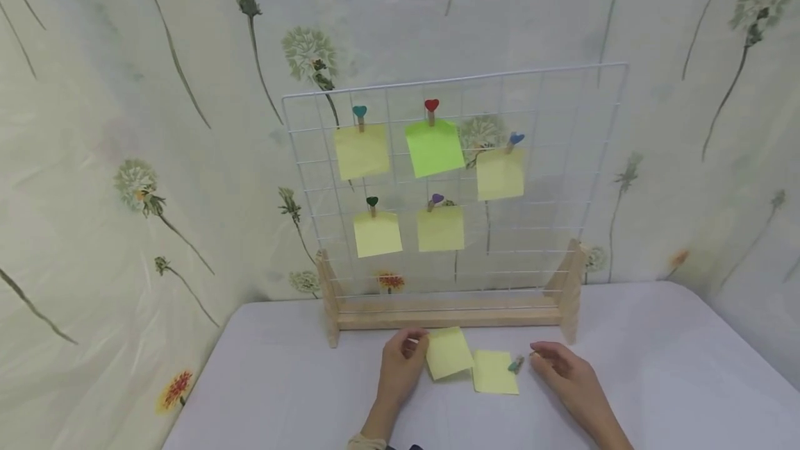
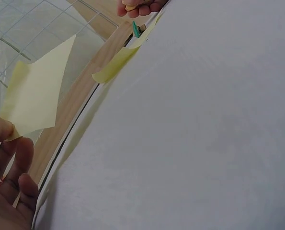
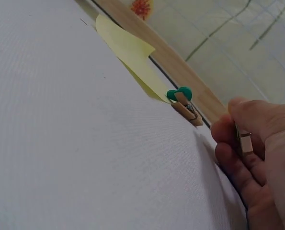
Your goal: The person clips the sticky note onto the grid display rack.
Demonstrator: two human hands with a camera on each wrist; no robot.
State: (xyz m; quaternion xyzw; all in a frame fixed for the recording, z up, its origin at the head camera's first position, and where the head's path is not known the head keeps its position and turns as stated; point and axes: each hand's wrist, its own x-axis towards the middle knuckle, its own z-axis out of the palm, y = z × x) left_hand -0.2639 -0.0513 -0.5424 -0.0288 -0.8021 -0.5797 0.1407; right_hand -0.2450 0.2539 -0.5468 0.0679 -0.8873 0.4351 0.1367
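Note:
Between thumb and fingers, my left hand (image 1: 403,365) pinches a yellow sticky note (image 1: 448,353) by its corner, raised above the table in the left wrist view. A second yellow sticky note (image 1: 496,372) lies on the table with its edges curling up. At its right edge is a small wooden clothespin with a green heart (image 3: 184,105). My right hand (image 1: 565,375) holds another small wooden clothespin (image 3: 245,143) between thumb and fingers, mostly hidden by them. That hand is just right of the green-heart clothespin, apart from it.
A white wire grid (image 1: 550,193) stands in a wooden base (image 1: 450,318) at the back of the white-covered table (image 1: 275,394). Heart clothespins hold several yellow notes and one green note (image 1: 435,148) on the grid. A flower-patterned curtain (image 1: 206,89) hangs behind.

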